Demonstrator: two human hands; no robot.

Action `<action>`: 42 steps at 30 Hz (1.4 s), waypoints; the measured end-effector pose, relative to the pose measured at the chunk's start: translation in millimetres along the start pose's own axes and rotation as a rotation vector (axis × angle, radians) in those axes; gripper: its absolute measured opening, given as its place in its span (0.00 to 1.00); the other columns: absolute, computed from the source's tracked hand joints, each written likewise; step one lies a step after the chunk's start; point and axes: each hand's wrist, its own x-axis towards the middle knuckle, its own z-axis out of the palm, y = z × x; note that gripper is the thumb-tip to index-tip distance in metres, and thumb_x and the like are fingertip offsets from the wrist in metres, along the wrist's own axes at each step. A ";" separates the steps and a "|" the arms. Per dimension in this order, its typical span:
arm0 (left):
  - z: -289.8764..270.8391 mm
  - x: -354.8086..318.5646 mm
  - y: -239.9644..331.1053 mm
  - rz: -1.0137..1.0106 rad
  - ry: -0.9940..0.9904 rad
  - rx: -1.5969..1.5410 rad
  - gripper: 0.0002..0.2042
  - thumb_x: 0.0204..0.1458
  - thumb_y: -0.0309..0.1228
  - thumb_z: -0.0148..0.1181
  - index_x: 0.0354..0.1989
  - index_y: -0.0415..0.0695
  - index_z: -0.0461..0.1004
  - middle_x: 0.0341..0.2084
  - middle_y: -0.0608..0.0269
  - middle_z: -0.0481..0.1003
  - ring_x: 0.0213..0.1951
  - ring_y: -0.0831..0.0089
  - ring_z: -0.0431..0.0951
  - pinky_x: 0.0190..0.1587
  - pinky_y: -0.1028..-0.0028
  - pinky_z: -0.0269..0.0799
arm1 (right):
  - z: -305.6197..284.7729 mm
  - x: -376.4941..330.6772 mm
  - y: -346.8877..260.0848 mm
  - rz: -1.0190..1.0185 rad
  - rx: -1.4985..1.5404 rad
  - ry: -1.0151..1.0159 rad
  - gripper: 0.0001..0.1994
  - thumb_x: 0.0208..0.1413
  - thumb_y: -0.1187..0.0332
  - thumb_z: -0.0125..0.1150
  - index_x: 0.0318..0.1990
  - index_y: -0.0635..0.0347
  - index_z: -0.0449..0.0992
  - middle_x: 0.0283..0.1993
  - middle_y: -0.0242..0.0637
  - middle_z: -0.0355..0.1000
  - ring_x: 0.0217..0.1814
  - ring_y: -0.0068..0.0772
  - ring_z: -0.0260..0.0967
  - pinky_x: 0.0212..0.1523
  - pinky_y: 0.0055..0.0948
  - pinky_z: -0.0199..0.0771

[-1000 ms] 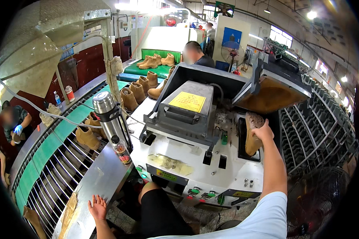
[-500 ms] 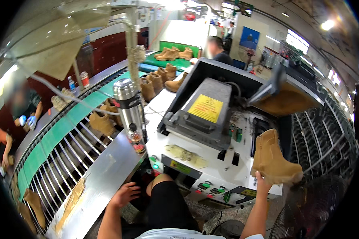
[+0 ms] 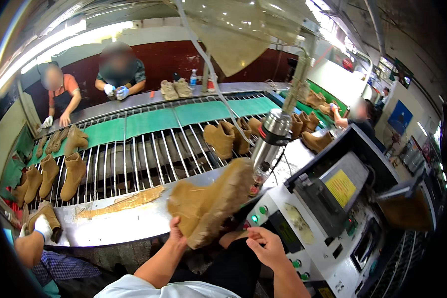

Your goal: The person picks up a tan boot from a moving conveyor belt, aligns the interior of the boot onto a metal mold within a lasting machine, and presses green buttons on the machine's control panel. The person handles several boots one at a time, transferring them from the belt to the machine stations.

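A tan suede ankle boot point(image 3: 203, 198) is tilted in front of me, its pale ridged sole turned to the right. My left hand point(image 3: 178, 234) is closed round the lower left part of the boot, thumb against its side; the far fingers are hidden behind it. Close to the boot's right, my right hand point(image 3: 264, 247) is raised with thumb and fingers loosely bent and apart, and I see nothing in it. Behind the boot lies the metal ledge point(image 3: 139, 226) of the conveyor, with a torn strip of brown tape point(image 3: 119, 203) on it.
Tan boots point(image 3: 74, 176) stand on the roller conveyor point(image 3: 154, 154). A steel thermos point(image 3: 273, 131) stands beyond the boot. The white machine point(image 3: 303, 218) with buttons is to my right. A co-worker's gloved hand point(image 3: 43, 227) holds a boot at the left; other people work across the conveyor.
The boot has passed from my right hand to my left and moved from the machine's right side to before the conveyor ledge. The view has turned left.
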 end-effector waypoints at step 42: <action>-143.0 -95.3 184.0 0.849 0.863 1.177 0.05 0.52 0.26 0.54 0.29 0.37 0.74 0.18 0.62 0.73 0.22 0.76 0.73 0.26 0.75 0.72 | 150.0 83.5 163.8 -0.028 -0.501 -0.321 0.10 0.48 0.66 0.62 0.35 0.61 0.77 0.28 0.41 0.75 0.31 0.39 0.74 0.36 0.34 0.74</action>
